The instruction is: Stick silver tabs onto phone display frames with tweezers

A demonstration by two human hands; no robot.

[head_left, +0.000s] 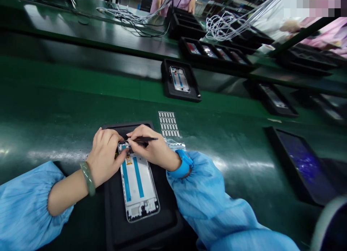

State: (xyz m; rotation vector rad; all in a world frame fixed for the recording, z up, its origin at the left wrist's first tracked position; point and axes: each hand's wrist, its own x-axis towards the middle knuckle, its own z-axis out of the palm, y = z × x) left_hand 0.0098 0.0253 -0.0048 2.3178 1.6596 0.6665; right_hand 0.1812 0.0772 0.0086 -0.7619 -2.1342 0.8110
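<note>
A phone frame (143, 182) with two blue strips lies in a black foam tray (116, 229). At its top left corner, my left hand (105, 155) rests with fingers bent and the thumb on the frame. Dark tweezers (146, 139) are pinched in my right hand (150, 146), their tip over the frame's top edge close to my left fingers. An orange flex part (129, 160) shows on the frame just below my hands. Right behind my right hand lies a sheet of small pale stickers (168, 124). The exact spot under the fingertips is hidden.
Another phone frame (179, 79) sits in a black tray (168, 92) farther back. More black trays stand on the right, one with a dark panel (303, 157). Bundled white cables (225, 25) lie on the back shelf (89, 30). People's hands and pink clothes show beyond.
</note>
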